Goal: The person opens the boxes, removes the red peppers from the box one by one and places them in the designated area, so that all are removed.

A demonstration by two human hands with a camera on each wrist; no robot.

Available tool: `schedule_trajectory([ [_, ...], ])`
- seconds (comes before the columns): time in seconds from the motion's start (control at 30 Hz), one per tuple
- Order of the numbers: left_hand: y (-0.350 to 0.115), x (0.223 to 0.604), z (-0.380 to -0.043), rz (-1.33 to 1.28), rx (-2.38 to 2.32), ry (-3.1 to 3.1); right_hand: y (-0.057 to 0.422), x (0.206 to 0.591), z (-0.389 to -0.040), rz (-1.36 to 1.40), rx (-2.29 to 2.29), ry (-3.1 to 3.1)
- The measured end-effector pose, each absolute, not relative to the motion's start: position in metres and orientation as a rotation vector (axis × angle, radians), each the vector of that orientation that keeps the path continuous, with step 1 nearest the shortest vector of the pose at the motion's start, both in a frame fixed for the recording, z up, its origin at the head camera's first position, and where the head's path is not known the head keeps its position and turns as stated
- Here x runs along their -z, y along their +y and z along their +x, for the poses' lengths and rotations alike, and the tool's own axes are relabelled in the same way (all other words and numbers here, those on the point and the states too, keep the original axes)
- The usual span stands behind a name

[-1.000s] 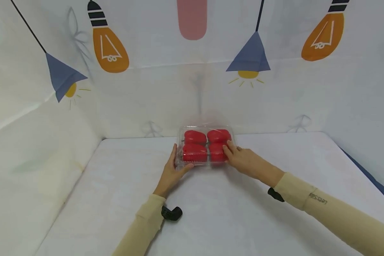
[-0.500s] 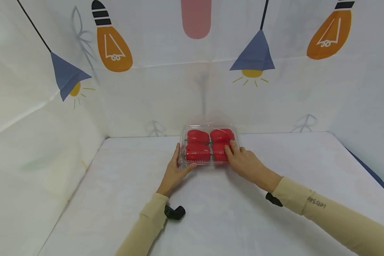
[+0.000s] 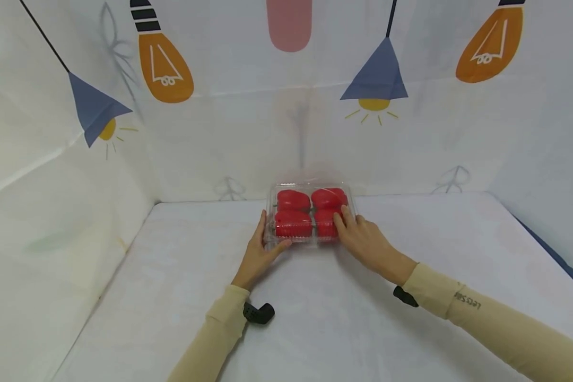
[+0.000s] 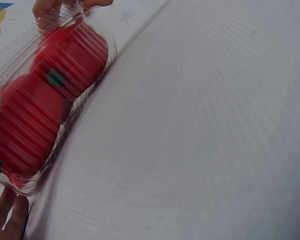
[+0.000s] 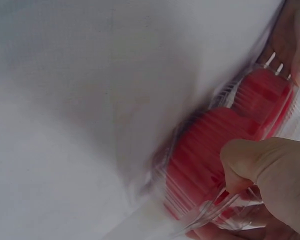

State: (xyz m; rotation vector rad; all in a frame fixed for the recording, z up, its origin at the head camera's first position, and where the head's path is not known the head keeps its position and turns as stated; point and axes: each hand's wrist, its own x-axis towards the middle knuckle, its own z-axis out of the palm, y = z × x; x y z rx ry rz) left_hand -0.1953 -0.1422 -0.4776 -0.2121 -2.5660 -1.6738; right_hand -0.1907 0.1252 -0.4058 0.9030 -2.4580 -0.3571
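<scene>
A clear plastic clamshell container (image 3: pixel 310 185) with several red bell peppers (image 3: pixel 293 223) inside rests near the table's back edge in the head view. Green stems show through its ribbed side in the left wrist view. My left hand (image 3: pixel 258 254) holds its left end, fingers along the side and thumb at the front corner. At the right front corner, my right hand (image 3: pixel 370 246) pinches the rim. The right wrist view shows that hand's thumb (image 5: pixel 240 157) on the lid side, with its other fingers partly hidden behind the plastic. The lid lies over the peppers.
The white-covered table (image 3: pixel 305 329) stretches from the container toward me. Right behind it hangs a white cloth backdrop (image 3: pixel 248 143) printed with lamps and bulbs. A cloth side wall (image 3: pixel 52 239) stands along the left edge. Black wrist cameras (image 3: pixel 259 313) sit on both beige sleeves.
</scene>
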Motion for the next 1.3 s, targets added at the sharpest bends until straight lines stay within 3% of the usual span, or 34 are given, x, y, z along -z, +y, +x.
schedule_trajectory([
  [1.3,-0.1399,0.473,-0.1963,-0.195,1.685,-2.561,0.1338,0.4031,-0.195,0.925,0.169,-2.545],
])
